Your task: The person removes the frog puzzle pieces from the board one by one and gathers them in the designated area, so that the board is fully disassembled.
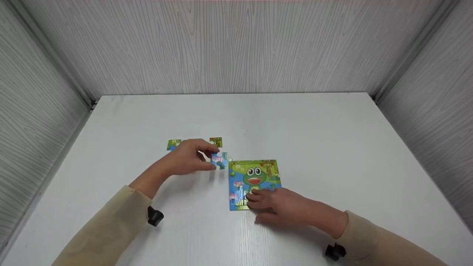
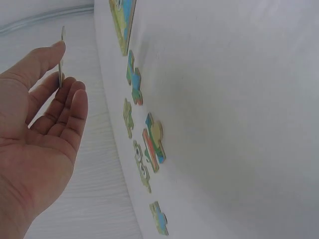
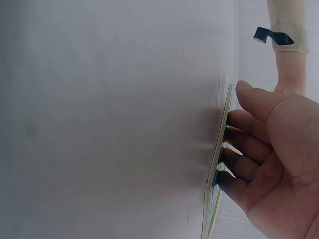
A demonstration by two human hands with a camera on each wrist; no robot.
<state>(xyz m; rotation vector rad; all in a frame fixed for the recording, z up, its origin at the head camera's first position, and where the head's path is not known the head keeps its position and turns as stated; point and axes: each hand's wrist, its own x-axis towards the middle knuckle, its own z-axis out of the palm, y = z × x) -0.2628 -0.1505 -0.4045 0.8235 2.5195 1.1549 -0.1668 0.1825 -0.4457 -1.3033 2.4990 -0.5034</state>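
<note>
Between thumb and fingertips, my left hand [image 1: 188, 157] pinches a jigsaw piece [image 1: 219, 160] in blue and pink. From the left wrist view the piece [image 2: 62, 67] appears edge-on, raised above the table. Just right of it lies a square frog puzzle board [image 1: 254, 175], with a big-eyed green frog showing on its face. The fingertips of my right hand [image 1: 286, 205] rest on the board's lower right part and cover some of the picture. In the right wrist view the board [image 3: 217, 164] shows as a thin edge under those fingers, the thumb lying off to its side.
Loose jigsaw pieces lie on the white table [image 1: 332, 140] behind my left hand, among them a green-blue piece [image 1: 174, 144] and a brownish-green piece [image 1: 216, 142]. Several show in the left wrist view, including one with eyes [image 2: 141, 164]. Panel walls [image 1: 236, 48] enclose the table.
</note>
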